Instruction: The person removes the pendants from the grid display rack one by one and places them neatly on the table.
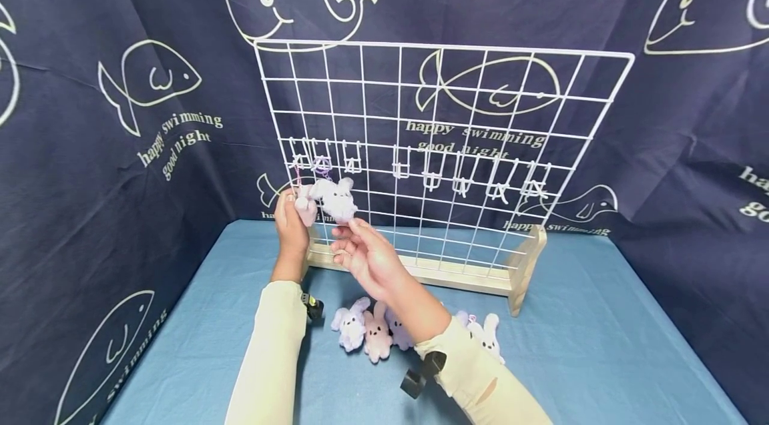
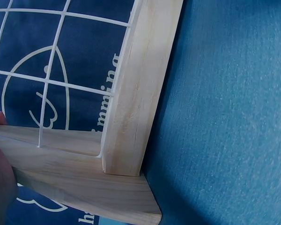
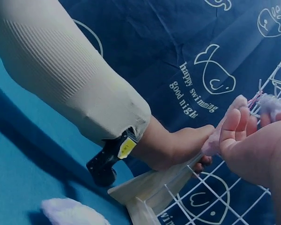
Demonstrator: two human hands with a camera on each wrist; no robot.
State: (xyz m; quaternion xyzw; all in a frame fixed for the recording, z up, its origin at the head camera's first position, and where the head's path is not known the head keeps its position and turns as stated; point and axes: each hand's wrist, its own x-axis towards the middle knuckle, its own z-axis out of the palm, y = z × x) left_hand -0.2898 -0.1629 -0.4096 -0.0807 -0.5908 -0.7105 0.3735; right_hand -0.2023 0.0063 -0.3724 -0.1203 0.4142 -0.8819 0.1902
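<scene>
Two bunny plush keychains hang from hooks at the left of a white wire grid rack [image 1: 441, 48]. My left hand [image 1: 292, 228] grips the rack's left side near its wooden base [image 2: 126, 199], thumb in front and fingertips behind the wires. Beside that hand hangs a pink bunny plush [image 1: 306, 206] on a pink chain. With thumb and index finger, my right hand [image 1: 372, 258] pinches the lower edge of the lavender bunny plush [image 1: 338, 201], tilting it rightward under its purple ring [image 1: 322, 165]. The right hand's other fingers are loosely bent.
Several white hooks, one a hook [image 1: 462, 185] at the right, line the grid. On the blue table [image 1: 198, 345] lie more plushes: a lavender bunny [image 1: 350, 326], a pink bunny [image 1: 377, 338] and a pale bunny [image 1: 489, 338]. A navy curtain [image 1: 72, 211] surrounds the table.
</scene>
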